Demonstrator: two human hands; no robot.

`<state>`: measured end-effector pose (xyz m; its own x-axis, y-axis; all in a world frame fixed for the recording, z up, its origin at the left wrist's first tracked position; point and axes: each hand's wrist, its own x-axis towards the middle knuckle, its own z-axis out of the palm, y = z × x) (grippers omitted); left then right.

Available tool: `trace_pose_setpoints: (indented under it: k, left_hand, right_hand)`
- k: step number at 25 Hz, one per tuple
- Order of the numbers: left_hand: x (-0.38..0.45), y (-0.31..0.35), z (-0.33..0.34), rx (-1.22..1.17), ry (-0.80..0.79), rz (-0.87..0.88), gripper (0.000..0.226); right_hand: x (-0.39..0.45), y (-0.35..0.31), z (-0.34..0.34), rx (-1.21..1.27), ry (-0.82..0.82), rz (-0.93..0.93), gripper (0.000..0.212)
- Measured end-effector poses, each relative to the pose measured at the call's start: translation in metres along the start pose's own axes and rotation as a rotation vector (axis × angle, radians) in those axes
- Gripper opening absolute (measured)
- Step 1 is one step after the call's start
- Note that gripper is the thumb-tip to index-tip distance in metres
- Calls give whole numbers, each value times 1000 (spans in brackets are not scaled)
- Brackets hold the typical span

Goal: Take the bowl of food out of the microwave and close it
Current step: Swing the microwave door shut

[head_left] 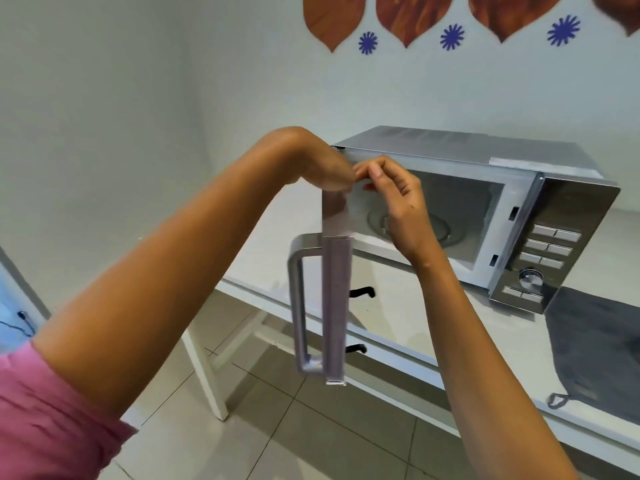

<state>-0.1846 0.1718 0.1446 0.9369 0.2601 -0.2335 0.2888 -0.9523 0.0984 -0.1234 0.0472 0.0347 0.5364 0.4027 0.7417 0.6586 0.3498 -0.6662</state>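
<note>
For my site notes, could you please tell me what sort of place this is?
Probably a home kitchen corner: a silver microwave with its door open stands on a white table, over a tiled floor.

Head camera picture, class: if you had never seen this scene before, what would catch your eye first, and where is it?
First, the two bare arms meeting mid-frame, left hand and right hand at the top edge of the microwave door, which stands wide open, edge-on to the camera. Behind it the silver microwave on a white table shows only its turntable; no bowl is visible. Brown leaf shapes line the wall above.
</note>
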Motion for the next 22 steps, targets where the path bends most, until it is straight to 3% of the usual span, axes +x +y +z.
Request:
trace_pose_setpoints:
  k: [6, 10, 13, 17, 22]
  left_hand:
    - [29, 43, 13, -9, 15, 172, 48]
    - [49, 75, 22, -35, 18, 344, 49]
    - [72, 94, 30, 9, 123, 509, 52]
    - [114, 100, 39, -51, 402, 786, 53]
    - [152, 112, 52, -64, 485, 773, 59]
  right_hand:
    - [-11, -25, -62, -42, -117, 185, 27]
    - [-16, -43, -111, -206, -141, 293, 28]
    - [-17, -51, -132, -410, -97, 336, 28]
    - [-11, -45, -148, -737, -17, 407, 36]
    - [-1, -25, -156, -1069, 168, 478, 43]
